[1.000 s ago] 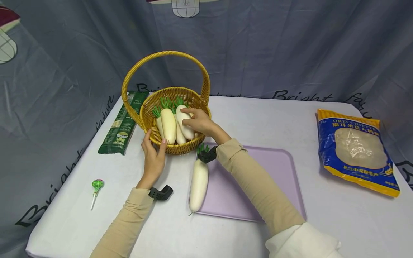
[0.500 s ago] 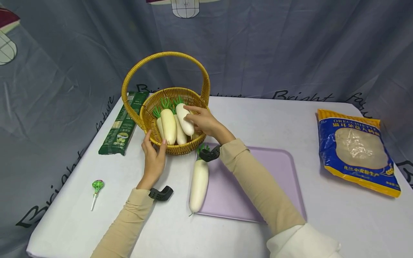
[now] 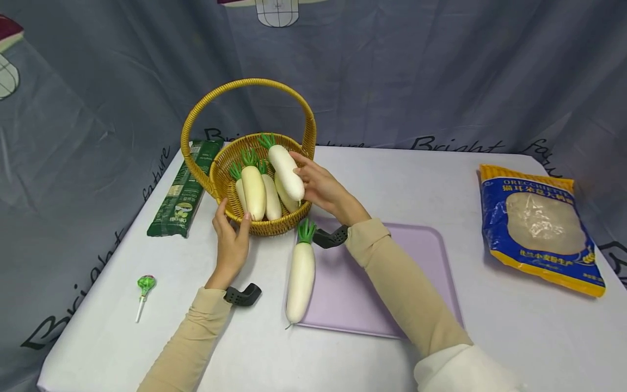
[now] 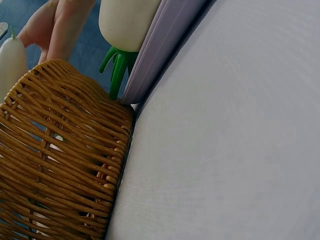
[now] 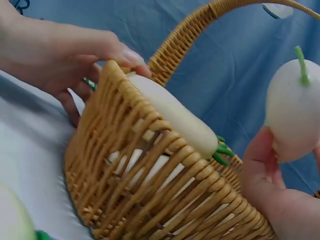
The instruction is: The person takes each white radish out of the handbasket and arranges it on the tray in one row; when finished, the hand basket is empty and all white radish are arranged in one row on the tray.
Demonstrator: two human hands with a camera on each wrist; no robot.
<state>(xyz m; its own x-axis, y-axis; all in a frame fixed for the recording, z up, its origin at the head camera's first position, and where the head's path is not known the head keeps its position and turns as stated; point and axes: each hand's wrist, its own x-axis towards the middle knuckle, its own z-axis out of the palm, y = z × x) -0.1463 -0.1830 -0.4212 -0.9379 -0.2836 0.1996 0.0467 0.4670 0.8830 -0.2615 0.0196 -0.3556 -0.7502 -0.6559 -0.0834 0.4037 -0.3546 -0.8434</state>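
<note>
My right hand [image 3: 327, 189] pinches a white radish [image 3: 286, 171] with green leaves, raised and tilted over the right side of the wicker basket [image 3: 276, 226]. In the right wrist view, the tail end of that radish [image 5: 295, 107] faces the camera, between thumb and fingers. My left hand [image 3: 232, 247] holds the basket's front left rim, its thumb [image 5: 122, 54] over the edge and its other fingers outside. Several more radishes [image 3: 254, 193] lie inside the basket, leaves towards the back. Another radish [image 3: 300, 283] lies along the left edge of a lilac tray [image 3: 350, 305].
A green pasta packet [image 3: 178, 201] lies left of the basket, which has a tall arched handle [image 3: 250, 82]. Nearer the front left is a lollipop [image 3: 146, 283]. A blue and yellow orecchiette bag [image 3: 543, 228] lies at the right. Grey curtain [image 3: 392, 71] hangs behind the table.
My right hand has lifted the radish from among the others and drawn it slightly right and towards me, uncovering another radish below. My left hand stays on the basket rim.
</note>
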